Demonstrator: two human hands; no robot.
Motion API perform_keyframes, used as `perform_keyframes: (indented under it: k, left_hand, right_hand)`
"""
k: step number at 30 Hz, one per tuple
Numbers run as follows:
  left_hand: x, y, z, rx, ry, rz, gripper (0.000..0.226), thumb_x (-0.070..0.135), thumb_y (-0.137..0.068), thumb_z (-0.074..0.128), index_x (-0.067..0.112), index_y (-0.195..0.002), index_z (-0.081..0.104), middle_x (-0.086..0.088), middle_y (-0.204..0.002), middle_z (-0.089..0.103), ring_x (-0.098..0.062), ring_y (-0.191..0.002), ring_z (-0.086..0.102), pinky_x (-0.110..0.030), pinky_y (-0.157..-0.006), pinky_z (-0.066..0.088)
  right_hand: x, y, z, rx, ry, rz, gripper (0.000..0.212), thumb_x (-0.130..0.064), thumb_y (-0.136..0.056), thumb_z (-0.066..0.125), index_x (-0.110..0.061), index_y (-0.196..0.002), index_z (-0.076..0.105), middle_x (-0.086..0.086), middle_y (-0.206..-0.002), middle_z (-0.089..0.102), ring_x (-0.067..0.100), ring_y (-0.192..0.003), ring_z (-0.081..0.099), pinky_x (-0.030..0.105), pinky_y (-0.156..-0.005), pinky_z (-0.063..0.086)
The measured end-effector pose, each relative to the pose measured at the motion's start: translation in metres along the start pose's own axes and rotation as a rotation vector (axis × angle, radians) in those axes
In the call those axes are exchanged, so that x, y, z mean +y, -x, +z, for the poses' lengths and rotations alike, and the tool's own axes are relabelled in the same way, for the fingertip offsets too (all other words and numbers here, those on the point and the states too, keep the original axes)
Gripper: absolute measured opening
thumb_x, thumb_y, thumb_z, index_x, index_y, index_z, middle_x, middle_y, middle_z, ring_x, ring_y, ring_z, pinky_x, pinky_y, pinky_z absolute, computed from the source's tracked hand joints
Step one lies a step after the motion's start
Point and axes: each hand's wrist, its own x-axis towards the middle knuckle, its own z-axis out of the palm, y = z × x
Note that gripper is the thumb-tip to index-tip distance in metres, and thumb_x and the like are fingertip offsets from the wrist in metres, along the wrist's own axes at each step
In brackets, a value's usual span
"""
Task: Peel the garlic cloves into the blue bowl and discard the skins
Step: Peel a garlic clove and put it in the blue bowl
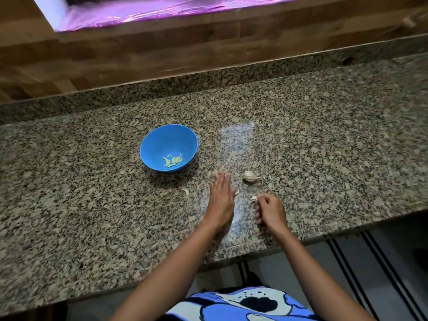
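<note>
Left hand point(221, 195) flat on tabletop point(92, 181), fingers straight | right hand point(269, 210) pinching garlic clove point(254, 198) | best, I reckon: nick root end, peel clean, drop in blue bowl point(162, 140)

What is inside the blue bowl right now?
A small heap of peeled garlic cloves lies at the bottom of the blue bowl; no skins show. Its near inner wall is hidden by its own rim, and anything under the heap is covered.

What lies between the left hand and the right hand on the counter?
Head view: a small pale garlic piece beside the left hand, then bare granite counter up to the right hand, which pinches another garlic bit.
</note>
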Motion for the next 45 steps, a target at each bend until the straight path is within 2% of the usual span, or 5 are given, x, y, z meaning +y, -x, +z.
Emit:
perform_keyframes:
  k: [8,15,21,27,45]
  left_hand:
    - [-0.016,0.017,-0.030,0.134,-0.349,0.475,0.032,0.001,-0.076,0.072,0.004,-0.108,0.068,-0.014,-0.110,0.067,-0.027,-0.098,0.066,-0.035,-0.085,0.054]
    - [-0.035,0.040,-0.028,0.135,-0.412,0.344,0.015,-0.005,-0.070,0.075,0.008,-0.074,0.069,-0.004,-0.075,0.067,-0.015,-0.067,0.062,-0.027,-0.058,0.056]
    - [-0.039,0.075,-0.070,0.104,1.090,-0.514,0.018,-0.009,-0.083,0.060,0.002,-0.090,0.072,-0.005,-0.080,0.073,-0.012,-0.070,0.067,-0.019,-0.066,0.056]
    - [-0.095,0.158,-0.100,0.826,1.962,-0.597,0.032,-0.015,-0.090,0.042,0.001,-0.074,0.065,-0.007,-0.063,0.070,-0.009,-0.056,0.068,-0.016,-0.060,0.055]
    - [-0.213,0.580,-0.055,2.154,1.884,-0.593,0.021,-0.010,-0.087,0.053,-0.006,-0.107,0.058,-0.008,-0.080,0.072,-0.012,-0.068,0.070,-0.019,-0.074,0.049]
  right_hand:
    - [-0.010,0.012,0.005,-0.044,-0.093,0.002,0.013,-0.010,-0.087,0.063,-0.006,-0.077,0.069,0.008,-0.062,0.066,0.012,-0.043,0.055,0.023,-0.043,0.049]
    - [-0.019,0.017,0.019,-0.097,-0.178,0.066,0.009,-0.005,-0.086,0.062,0.001,-0.082,0.068,0.011,-0.062,0.065,0.016,-0.047,0.056,0.023,-0.045,0.049]
    - [-0.042,0.035,0.063,-0.305,-0.134,-0.046,0.016,-0.006,-0.088,0.060,-0.007,-0.075,0.068,0.007,-0.061,0.064,0.015,-0.050,0.058,0.023,-0.051,0.051]
    - [-0.062,0.085,0.159,-0.777,-0.074,-0.090,0.024,0.005,-0.087,0.057,-0.006,-0.067,0.064,0.006,-0.056,0.061,0.009,-0.047,0.053,0.017,-0.048,0.046]
    - [0.051,0.442,0.366,-1.483,0.325,0.197,0.027,0.017,-0.089,0.040,0.004,-0.071,0.056,0.008,-0.044,0.060,0.014,-0.037,0.058,0.020,-0.041,0.049]
